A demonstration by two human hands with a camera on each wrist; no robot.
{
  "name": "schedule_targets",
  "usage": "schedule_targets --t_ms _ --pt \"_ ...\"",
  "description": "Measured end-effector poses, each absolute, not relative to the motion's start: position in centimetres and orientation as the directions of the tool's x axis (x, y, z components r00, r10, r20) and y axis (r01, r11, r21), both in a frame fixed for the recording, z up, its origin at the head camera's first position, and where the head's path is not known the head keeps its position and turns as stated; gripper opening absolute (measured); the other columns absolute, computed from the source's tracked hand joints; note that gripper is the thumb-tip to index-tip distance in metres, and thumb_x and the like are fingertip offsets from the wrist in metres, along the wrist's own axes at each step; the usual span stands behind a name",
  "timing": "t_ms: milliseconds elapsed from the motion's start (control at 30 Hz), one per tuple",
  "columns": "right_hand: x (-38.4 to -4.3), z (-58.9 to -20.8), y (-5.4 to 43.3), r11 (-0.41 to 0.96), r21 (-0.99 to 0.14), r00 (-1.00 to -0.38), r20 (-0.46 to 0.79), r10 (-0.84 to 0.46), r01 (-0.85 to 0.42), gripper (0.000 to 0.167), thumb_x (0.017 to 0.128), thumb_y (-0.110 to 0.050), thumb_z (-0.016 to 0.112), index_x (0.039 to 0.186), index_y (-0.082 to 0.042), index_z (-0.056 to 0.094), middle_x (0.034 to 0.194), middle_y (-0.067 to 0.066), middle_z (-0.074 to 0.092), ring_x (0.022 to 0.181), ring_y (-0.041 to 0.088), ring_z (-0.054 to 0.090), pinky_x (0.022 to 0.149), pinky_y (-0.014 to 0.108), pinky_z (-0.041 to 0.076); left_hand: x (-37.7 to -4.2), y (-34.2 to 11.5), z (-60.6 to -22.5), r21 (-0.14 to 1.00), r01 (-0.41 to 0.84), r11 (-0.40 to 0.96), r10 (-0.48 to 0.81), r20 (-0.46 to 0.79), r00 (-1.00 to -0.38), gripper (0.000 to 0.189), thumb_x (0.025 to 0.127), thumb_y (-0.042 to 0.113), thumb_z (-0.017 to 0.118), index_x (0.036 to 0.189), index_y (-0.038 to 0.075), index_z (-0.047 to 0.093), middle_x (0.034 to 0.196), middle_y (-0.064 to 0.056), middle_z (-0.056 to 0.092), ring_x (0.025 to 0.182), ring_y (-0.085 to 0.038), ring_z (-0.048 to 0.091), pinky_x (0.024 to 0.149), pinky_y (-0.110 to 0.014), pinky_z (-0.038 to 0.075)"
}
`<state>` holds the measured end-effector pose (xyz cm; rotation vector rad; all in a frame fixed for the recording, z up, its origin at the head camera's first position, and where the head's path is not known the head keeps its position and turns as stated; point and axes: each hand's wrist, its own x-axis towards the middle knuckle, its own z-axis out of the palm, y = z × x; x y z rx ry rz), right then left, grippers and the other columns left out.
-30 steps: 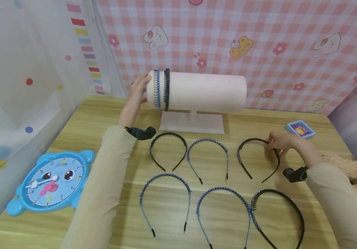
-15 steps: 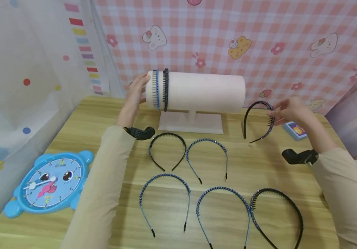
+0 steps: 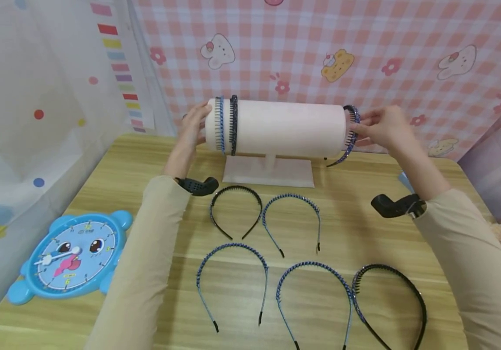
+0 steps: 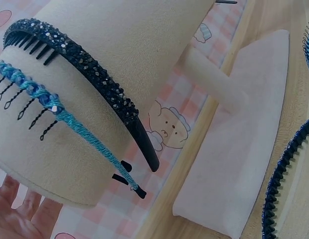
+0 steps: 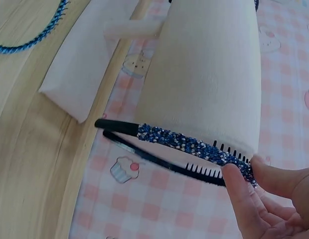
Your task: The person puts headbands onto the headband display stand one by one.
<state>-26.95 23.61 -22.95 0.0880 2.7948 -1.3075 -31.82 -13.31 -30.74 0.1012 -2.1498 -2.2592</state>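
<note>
A pale, fabric-covered cylinder (image 3: 291,129) lies level on a post above a flat base (image 3: 269,172). At its left end rests my left hand (image 3: 192,125), its fingers against that end. Near that hand, a braided blue headband (image 4: 87,137) and a black headband with glittering stones (image 4: 89,64) are around the cylinder. My right hand (image 3: 383,126) pinches a black, toothed headband (image 5: 184,143) covered in blue and silver sparkles, between thumb and fingers at its top. The band stands at the cylinder's right end, its two tips pointing down toward the table.
Several headbands lie on the wooden table: a black one (image 3: 235,186), blue ones (image 3: 291,196) and another black one (image 3: 421,296) at front right. A blue toy clock (image 3: 75,255) is at left. A small blue box (image 3: 405,182) is partly behind the right wrist.
My right hand has lifted the black headband from the table's right side and carried it up and left to the cylinder's right end. The left hand has stayed at the left end.
</note>
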Motion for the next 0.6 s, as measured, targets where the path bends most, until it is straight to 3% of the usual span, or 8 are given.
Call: schedule_targets --t_ms 267,400,500,600 --pt "-27.1 -22.6 22.4 0.671 -0.740 -0.999 -0.034 0.032 0.046 0.051 0.085 -0.023 0.063 0.122 0.010 0.049 0.068 -0.009 0.058 0.053 0.001 0.060 0.056 0.023 0.055 -31.8 -13.2 -30.8 0.998 -0.039 -0.055 -0.075 -0.043 -0.996 0.048 0.087 0.044 0.052 0.132 0.031 0.046 0.134 0.003 0.049 0.122 -0.017 0.046 0.095 -0.038 0.042" --pt "-27.3 -22.8 22.5 0.727 -0.687 -1.000 0.008 -0.011 -0.014 0.058 0.084 -0.031 0.064 0.126 0.006 0.048 0.092 0.013 0.064 0.055 0.006 0.065 0.058 0.026 0.056 -31.9 -13.3 -30.7 0.997 -0.041 -0.058 -0.074 -0.045 -0.996 0.047 0.087 0.043 0.051 0.132 0.030 0.046 0.135 0.003 0.048 0.122 -0.017 0.046 0.095 -0.037 0.042" --pt "-27.8 -23.0 23.1 0.784 -0.615 -0.996 0.032 -0.082 -0.084 0.073 0.083 -0.042 0.060 0.139 -0.002 0.034 0.124 0.024 0.053 0.085 0.022 0.069 0.076 0.039 0.055 -32.0 -13.3 -30.6 0.997 -0.040 -0.067 -0.075 -0.045 -0.996 0.047 0.087 0.043 0.052 0.132 0.030 0.046 0.135 0.003 0.048 0.122 -0.018 0.046 0.096 -0.038 0.041" --pt "-28.2 -23.4 24.0 0.819 -0.545 -0.980 0.022 -0.198 -0.178 0.078 0.087 -0.047 0.052 0.147 -0.012 0.016 0.146 0.022 0.030 0.123 0.039 0.045 0.097 0.054 0.039 -32.0 -13.3 -30.5 0.996 -0.036 -0.081 -0.076 -0.042 -0.996 0.047 0.087 0.043 0.053 0.131 0.029 0.047 0.134 0.002 0.049 0.122 -0.018 0.046 0.096 -0.038 0.041"
